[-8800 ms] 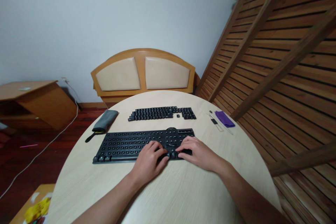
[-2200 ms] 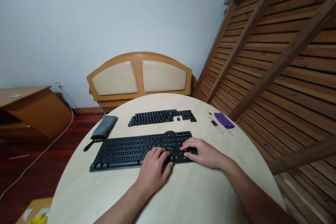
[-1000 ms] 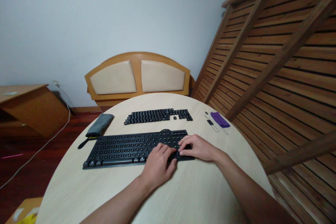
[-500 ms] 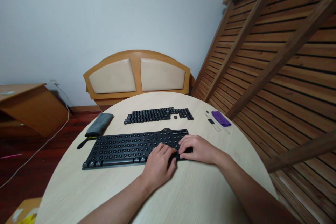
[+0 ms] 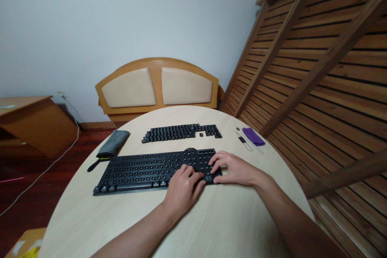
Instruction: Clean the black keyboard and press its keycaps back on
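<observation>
A black keyboard [image 5: 142,170] lies on the round table, most of its keycaps off, with the long spacebar and several bottom-row keys in place. My left hand [image 5: 185,185] rests over its lower right part, fingers stretched out, the forefinger touching near a keycap [image 5: 208,178] at the bottom of the number pad. At the keyboard's right edge is my right hand [image 5: 232,168], fingers curved and thumb apart from them, with nothing visible between. Loose black keycaps [image 5: 171,133] lie in rows behind the keyboard, and a single keycap [image 5: 201,134] sits apart among them.
A grey pouch [image 5: 114,143] with a black strap lies at the table's left. To the right are a purple cloth [image 5: 254,136] and a wire keycap puller [image 5: 242,140]. Behind the pale table [image 5: 229,217] stands a headboard [image 5: 157,84]; wooden slats [image 5: 326,88] lean at the right.
My right hand has shifted slightly right, and its thumb and fingers have spread apart. A keycap at the bottom of the number pad now shows between my hands. My left hand stays nearly in place.
</observation>
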`<state>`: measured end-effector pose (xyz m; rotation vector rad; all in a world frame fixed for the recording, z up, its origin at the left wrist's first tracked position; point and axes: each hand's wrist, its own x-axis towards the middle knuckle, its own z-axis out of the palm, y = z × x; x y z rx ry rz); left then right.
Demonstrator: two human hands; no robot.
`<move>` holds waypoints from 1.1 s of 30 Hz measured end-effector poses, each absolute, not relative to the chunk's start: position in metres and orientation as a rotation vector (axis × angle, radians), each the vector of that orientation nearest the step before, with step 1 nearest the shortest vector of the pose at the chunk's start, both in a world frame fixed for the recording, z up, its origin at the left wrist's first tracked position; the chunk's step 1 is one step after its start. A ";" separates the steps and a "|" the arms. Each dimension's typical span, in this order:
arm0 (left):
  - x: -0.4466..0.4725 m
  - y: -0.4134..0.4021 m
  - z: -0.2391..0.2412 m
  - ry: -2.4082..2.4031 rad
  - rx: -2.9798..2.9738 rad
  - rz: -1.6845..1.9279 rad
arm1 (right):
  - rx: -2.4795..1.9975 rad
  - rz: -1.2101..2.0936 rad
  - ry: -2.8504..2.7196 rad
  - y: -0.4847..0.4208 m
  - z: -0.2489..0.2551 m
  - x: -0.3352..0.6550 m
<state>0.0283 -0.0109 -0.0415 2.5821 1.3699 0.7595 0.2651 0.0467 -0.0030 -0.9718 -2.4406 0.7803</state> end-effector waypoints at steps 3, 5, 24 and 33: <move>0.028 -0.010 -0.042 1.362 2.582 0.790 | -0.992 0.769 -2.459 0.047 -0.007 0.266; 0.028 -0.010 -0.041 1.360 2.581 0.789 | -0.998 0.751 -2.469 0.046 -0.008 0.264; 0.029 -0.010 -0.039 1.350 2.526 0.803 | -1.071 0.636 -2.540 0.037 0.001 0.254; 0.030 -0.008 -0.038 1.362 2.527 0.773 | -1.127 0.555 -2.539 0.030 0.002 0.249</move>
